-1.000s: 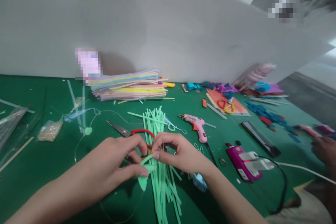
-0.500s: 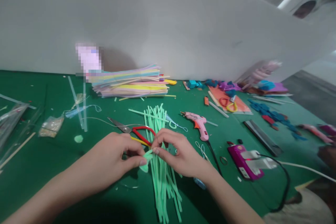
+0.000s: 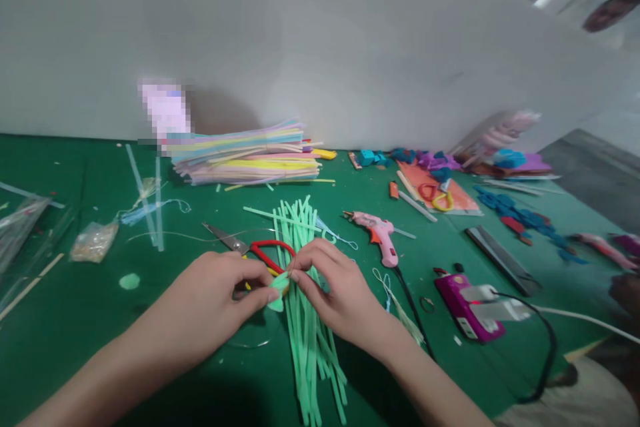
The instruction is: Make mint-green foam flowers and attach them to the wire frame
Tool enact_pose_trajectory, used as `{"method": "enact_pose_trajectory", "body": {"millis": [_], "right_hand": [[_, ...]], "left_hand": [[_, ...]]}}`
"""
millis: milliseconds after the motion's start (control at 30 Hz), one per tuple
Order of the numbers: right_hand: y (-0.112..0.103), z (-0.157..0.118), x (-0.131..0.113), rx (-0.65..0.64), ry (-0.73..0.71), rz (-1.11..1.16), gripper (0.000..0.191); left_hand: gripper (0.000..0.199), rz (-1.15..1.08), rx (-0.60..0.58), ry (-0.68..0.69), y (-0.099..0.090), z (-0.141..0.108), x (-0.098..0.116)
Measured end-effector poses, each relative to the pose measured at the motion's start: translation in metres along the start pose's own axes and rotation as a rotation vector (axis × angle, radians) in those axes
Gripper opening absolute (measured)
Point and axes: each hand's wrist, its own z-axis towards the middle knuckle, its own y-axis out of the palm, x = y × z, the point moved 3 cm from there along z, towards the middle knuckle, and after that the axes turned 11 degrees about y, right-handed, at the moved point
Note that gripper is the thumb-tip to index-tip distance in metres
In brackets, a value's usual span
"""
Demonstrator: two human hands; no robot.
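Note:
My left hand [image 3: 227, 290] pinches a small light green fuzzy piece [image 3: 275, 303] between thumb and fingers; it looks like bent pipe cleaner. My right hand [image 3: 333, 287] is closed at the tip of this piece, thumb against forefinger. A thin wire [image 3: 210, 240] arcs over the table toward the right fingers, where its end is hidden. Beneath both hands lies a bundle of light green pipe cleaners [image 3: 303, 347]. Scissors with red and yellow handles [image 3: 267, 253] lie open just behind the fingers, partly over the bundle. A flat green piece [image 3: 129, 281] rests left of my left hand.
A pink glue gun [image 3: 377, 233] lies right of the bundle, its black cord trailing forward. Farther right is a purple power strip [image 3: 467, 310] with plugs. Pastel pipe cleaners [image 3: 245, 157] are stacked along the wall. A bag of beads [image 3: 95, 243] lies left. Part of another person shows at the right edge.
Both hands have shifted slightly upward, still pinching at the green piece. The wire's free end has swung left, and the flat green piece has slid left and nearer. A tassel by my right forearm shows more.

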Motion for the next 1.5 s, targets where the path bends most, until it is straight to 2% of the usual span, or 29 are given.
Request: {"method": "enact_pose_trajectory", "body": {"millis": [133, 267, 467, 633, 833, 1000, 1167, 1300, 1500], "right_hand": [[0.001, 0.006, 0.008, -0.096, 0.124, 0.187, 0.012], [0.003, 0.006, 0.012, -0.171, 0.198, 0.336, 0.010], [0.007, 0.005, 0.017, -0.148, 0.241, 0.378, 0.009], [0.006, 0.005, 0.024, -0.171, 0.300, 0.569, 0.015], [0.009, -0.011, 0.011, -0.234, 0.440, 0.827, 0.024], [0.019, -0.015, -0.002, -0.119, 0.545, 0.887, 0.027], [0.025, -0.012, -0.003, 0.003, 0.557, 0.905, 0.023], [0.022, -0.012, -0.005, 0.108, 0.522, 0.854, 0.013], [0.016, -0.011, -0.016, 0.218, 0.389, 0.713, 0.004]], "left_hand": [[0.027, -0.063, 0.032, 0.032, -0.003, -0.001, 0.004], [0.025, -0.084, 0.006, 0.013, -0.003, -0.002, 0.004], [0.027, -0.136, -0.012, 0.014, -0.001, 0.000, 0.001], [0.029, -0.179, -0.052, -0.004, -0.004, -0.001, 0.007], [0.031, -0.253, 0.087, -0.017, -0.008, -0.002, 0.006], [0.026, -0.275, 0.058, -0.059, -0.003, -0.003, 0.003], [0.022, -0.313, 0.070, -0.071, 0.001, -0.005, 0.002], [0.024, -0.309, 0.129, -0.033, -0.001, -0.004, 0.004], [0.024, -0.380, 0.218, -0.033, -0.004, -0.002, 0.006]]}}
